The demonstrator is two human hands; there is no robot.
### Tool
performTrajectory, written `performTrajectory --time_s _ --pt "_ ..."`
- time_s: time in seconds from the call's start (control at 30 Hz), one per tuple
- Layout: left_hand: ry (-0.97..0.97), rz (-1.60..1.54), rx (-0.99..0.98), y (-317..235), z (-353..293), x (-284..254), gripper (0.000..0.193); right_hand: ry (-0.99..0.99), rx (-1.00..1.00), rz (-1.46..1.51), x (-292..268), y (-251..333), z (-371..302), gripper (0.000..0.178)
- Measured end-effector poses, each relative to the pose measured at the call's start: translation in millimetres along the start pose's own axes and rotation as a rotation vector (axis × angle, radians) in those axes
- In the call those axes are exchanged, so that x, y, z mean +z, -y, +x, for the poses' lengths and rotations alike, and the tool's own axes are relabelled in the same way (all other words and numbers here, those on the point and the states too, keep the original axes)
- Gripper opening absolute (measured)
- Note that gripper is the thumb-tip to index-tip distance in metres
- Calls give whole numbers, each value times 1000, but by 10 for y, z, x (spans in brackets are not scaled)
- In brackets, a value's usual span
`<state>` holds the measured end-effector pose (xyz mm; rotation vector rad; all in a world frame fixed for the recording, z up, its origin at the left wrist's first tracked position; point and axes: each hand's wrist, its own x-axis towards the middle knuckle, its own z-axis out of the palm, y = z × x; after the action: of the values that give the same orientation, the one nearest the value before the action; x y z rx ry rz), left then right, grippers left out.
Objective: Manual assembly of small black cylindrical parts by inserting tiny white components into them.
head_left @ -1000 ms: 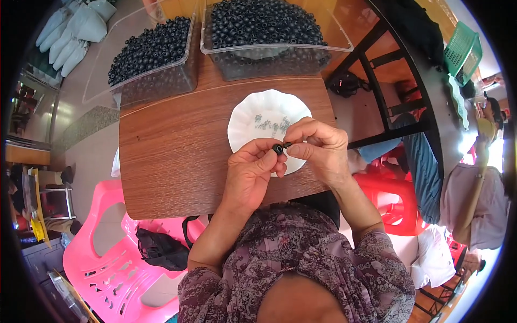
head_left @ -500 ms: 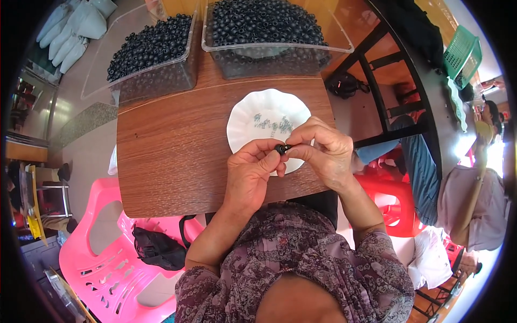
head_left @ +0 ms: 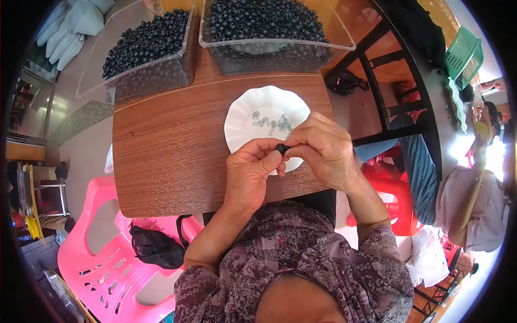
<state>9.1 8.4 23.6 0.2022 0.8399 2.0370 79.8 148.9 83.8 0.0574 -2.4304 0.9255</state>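
Observation:
A small black round piece [head_left: 281,149] is held between the thumb and forefinger of my left hand [head_left: 247,175], above the near part of the plate. My right hand [head_left: 326,151] is closed in a pinch against the right side of that piece. What lies between the right fingertips is hidden. Under both hands stands a white scalloped plate [head_left: 239,129] with several tiny pale greenish bits [head_left: 272,123] spread on it. Beyond it, two clear plastic bins, a left bin [head_left: 156,83] and a right bin [head_left: 258,65], are heaped with black hollow round pieces [head_left: 264,21].
The brown wooden table [head_left: 167,156] ends close to my body. To its left is a pink plastic chair [head_left: 97,242] with a black bag [head_left: 156,247] on it. Red stools [head_left: 396,202] and a black-framed table [head_left: 431,107] are on the right, where another person [head_left: 468,199] sits.
My right fingertips have closed in on the black piece, covering more of it; its hole now shows less. My left hand keeps nearly the same grip. The whole view has shifted slightly.

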Motion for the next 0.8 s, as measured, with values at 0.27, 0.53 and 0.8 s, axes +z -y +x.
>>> performTrajectory --time_s 0.27,0.53,0.8 --pt "-24 -132 -59 -5 -13 8 18 -76 -24 -31 93 -7 -84 22" --pt "-92 -87 -122 24 5 -1 22 -151 -107 -110 204 -21 -177 36" --pt "-110 -174 -154 69 40 34 16 -249 -117 -243 319 -78 -250 39"
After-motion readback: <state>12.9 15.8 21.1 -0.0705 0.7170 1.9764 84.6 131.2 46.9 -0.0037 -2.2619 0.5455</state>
